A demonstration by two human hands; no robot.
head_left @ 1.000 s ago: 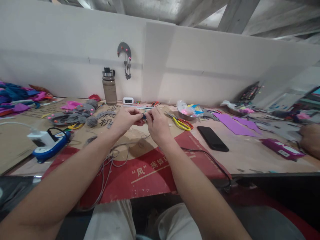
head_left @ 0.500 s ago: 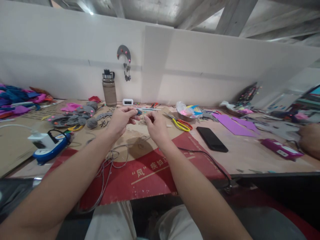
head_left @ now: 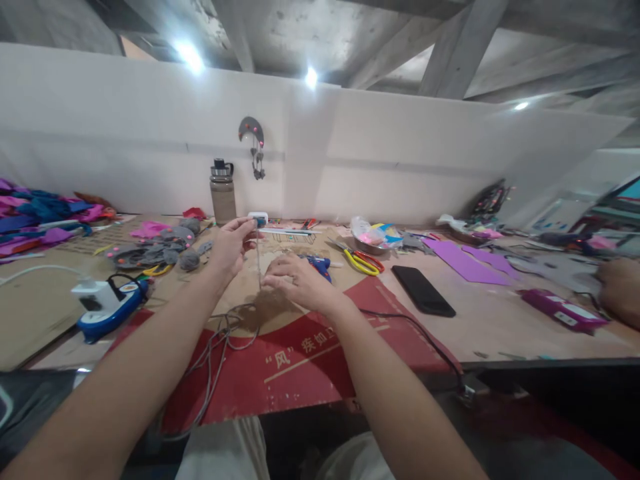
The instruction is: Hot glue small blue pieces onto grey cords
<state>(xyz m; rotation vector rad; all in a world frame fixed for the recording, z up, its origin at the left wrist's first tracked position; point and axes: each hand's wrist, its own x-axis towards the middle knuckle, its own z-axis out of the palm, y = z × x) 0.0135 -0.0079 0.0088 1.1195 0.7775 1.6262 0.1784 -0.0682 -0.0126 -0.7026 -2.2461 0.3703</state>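
Note:
My left hand [head_left: 231,248] is closed in a pinch on a small dark blue-grey piece [head_left: 259,221], held up above the work surface. From that piece a thin grey cord [head_left: 259,255] hangs straight down. Lower on the cord, the fingertips of my right hand [head_left: 296,283] are pressed together on it. Just behind my right hand lies a blue glue gun [head_left: 320,265], partly hidden by it. Loose loops of grey cord [head_left: 220,333] spread over the red and brown cardboard [head_left: 305,380] beneath my wrists.
Yellow- and red-handled scissors [head_left: 363,262] and a black phone [head_left: 423,291] lie to the right. A bottle [head_left: 223,193] stands at the back. At left are a blue power strip [head_left: 113,313] and grey felt pieces [head_left: 157,250]. Another person's hand [head_left: 620,287] is at far right.
My hands have moved apart: the right came down and toward me along the cord, the left stayed high. The glue gun now shows behind my right hand. The view has tilted up.

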